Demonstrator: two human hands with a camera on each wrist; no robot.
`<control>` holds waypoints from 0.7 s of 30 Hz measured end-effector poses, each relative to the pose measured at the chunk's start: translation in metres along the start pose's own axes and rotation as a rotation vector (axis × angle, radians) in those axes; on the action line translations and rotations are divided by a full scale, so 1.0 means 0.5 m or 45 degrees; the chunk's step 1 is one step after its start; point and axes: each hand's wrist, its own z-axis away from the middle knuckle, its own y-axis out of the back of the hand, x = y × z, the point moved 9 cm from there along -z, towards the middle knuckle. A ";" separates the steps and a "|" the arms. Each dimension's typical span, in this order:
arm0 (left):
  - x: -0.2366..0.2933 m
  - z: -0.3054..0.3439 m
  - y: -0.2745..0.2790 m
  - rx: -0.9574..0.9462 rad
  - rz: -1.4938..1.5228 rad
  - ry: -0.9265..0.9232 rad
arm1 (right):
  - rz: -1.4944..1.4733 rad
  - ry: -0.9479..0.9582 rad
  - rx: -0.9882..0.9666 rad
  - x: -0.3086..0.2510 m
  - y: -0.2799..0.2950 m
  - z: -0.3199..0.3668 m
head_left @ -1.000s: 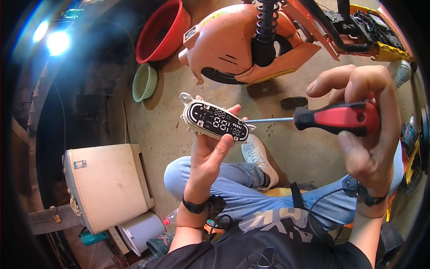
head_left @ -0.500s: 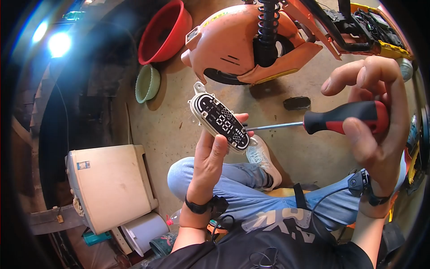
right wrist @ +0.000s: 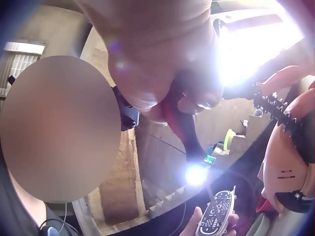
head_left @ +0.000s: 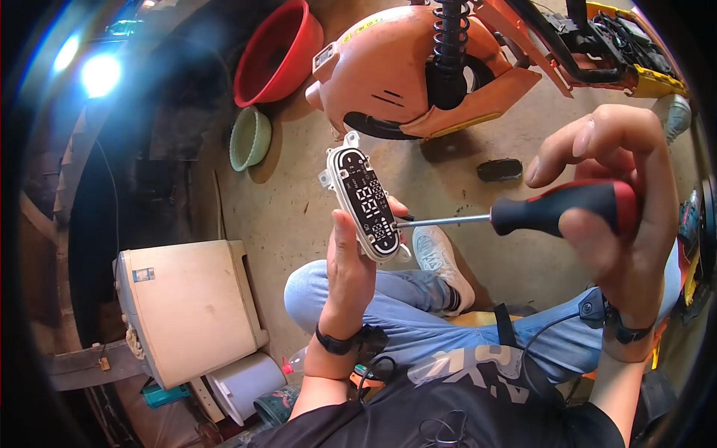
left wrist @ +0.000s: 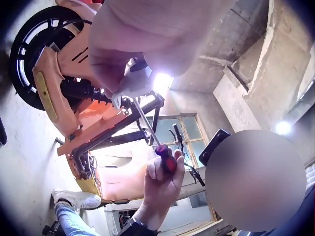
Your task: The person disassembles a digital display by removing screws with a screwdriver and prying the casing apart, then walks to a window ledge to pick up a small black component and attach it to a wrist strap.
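Observation:
My left hand (head_left: 351,280) grips the lower end of an oval display panel (head_left: 365,198), thumb at its left edge and fingers behind; the panel stands nearly upright, its face with white digits toward the head camera. My right hand (head_left: 627,201) holds a red and black screwdriver (head_left: 564,209) by its handle. The metal shaft (head_left: 448,220) points left and its tip meets the panel's lower right edge. In the right wrist view the panel (right wrist: 215,214) lies beyond the screwdriver handle (right wrist: 184,128). The left wrist view shows the right hand (left wrist: 165,179) round the handle.
An orange scooter body (head_left: 388,82) with a black spring stands ahead. A dark oval piece (head_left: 500,170) lies on the floor (head_left: 299,216). Red (head_left: 280,56) and pale green (head_left: 251,139) basins are at the upper left, a cream box (head_left: 190,306) at the left.
The panel has turned from lying slantwise to nearly upright in my left hand. The screwdriver tip stays by its edge, while the right hand moved right and then slightly back left.

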 end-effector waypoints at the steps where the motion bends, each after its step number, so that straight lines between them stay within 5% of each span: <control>1: 0.000 -0.001 0.006 0.007 0.017 -0.008 | 0.017 0.029 -0.007 -0.008 -0.006 0.001; 5: 0.003 -0.002 0.009 0.034 0.051 -0.013 | -0.058 0.203 0.142 -0.023 -0.010 0.002; 7: 0.005 -0.002 0.009 0.031 0.032 -0.016 | 0.002 0.079 -0.063 -0.005 -0.009 0.005; 11: 0.003 -0.003 0.004 0.041 0.034 0.006 | -0.197 -0.083 0.027 0.013 -0.020 0.007; 21: 0.003 -0.004 0.011 0.069 0.059 0.002 | -0.036 0.319 -0.100 -0.017 -0.026 0.008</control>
